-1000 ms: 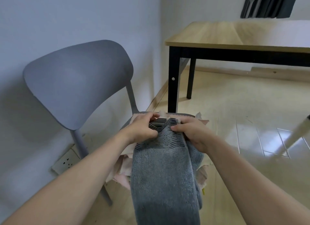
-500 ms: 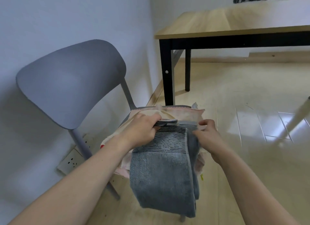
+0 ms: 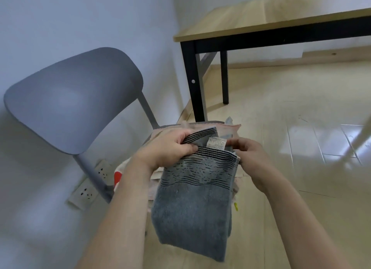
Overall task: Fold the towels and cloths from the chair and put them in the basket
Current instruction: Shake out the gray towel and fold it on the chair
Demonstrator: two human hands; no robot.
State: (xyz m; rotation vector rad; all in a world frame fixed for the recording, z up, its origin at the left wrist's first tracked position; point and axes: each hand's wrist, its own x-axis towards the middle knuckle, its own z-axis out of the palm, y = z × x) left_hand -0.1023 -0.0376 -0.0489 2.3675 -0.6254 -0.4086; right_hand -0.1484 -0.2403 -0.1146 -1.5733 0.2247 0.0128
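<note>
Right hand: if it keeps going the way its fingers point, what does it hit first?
The right hand points left, toward the other hand. First in line is the grey towel it already pinches, near the label; beyond that, probably the left hand. Depth is unclear.

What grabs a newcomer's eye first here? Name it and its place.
The grey-blue towel with dark stripes hangs at centre, its top edge gripped by the left hand and pinched by the right hand. Behind it, a grey chair stands at the wall, pale cloths piled on its seat.
</note>
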